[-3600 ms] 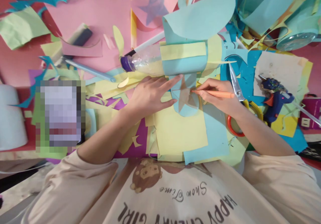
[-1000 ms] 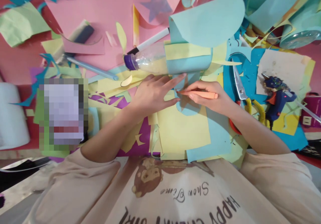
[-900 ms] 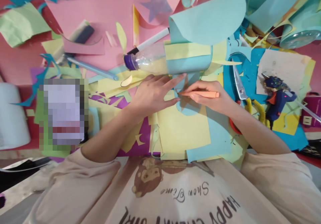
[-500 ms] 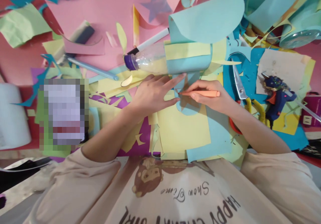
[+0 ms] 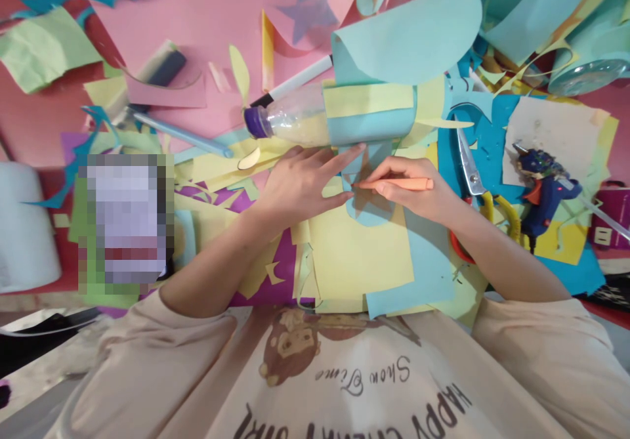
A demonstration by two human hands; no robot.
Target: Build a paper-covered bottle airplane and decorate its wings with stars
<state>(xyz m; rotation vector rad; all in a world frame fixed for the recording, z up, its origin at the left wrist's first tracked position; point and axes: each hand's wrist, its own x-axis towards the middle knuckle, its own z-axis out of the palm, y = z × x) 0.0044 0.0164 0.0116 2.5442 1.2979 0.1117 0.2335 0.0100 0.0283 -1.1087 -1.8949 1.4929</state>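
My right hand (image 5: pixel 418 186) is closed around an orange marker (image 5: pixel 406 184), its tip touching a brown star (image 5: pixel 365 197) on a light-blue paper wing (image 5: pixel 378 150). The wing sticks out from under a clear plastic bottle (image 5: pixel 293 117) lying on its side, wrapped in blue and yellow paper, with a purple cap (image 5: pixel 256 123) at the left. A yellow leaf-shaped paper blade (image 5: pixel 239 71) stands at the cap. My left hand (image 5: pixel 302 183) lies with fingers spread, index fingertip on the wing near the bottle and thumb beside the star. Another blue wing (image 5: pixel 408 39) extends from the bottle's far side.
Scissors (image 5: pixel 471 170) with yellow and red handles and a blue glue gun (image 5: pixel 544 193) lie on the right. A blurred-out phone-like object (image 5: pixel 128 216) is at the left. Paper scraps, a white marker (image 5: pixel 300 79) and a light-blue pen (image 5: pixel 184 134) surround the bottle.
The orange marker and my right hand have shifted very slightly to the right along the star. My left hand and the bottle stay in place.
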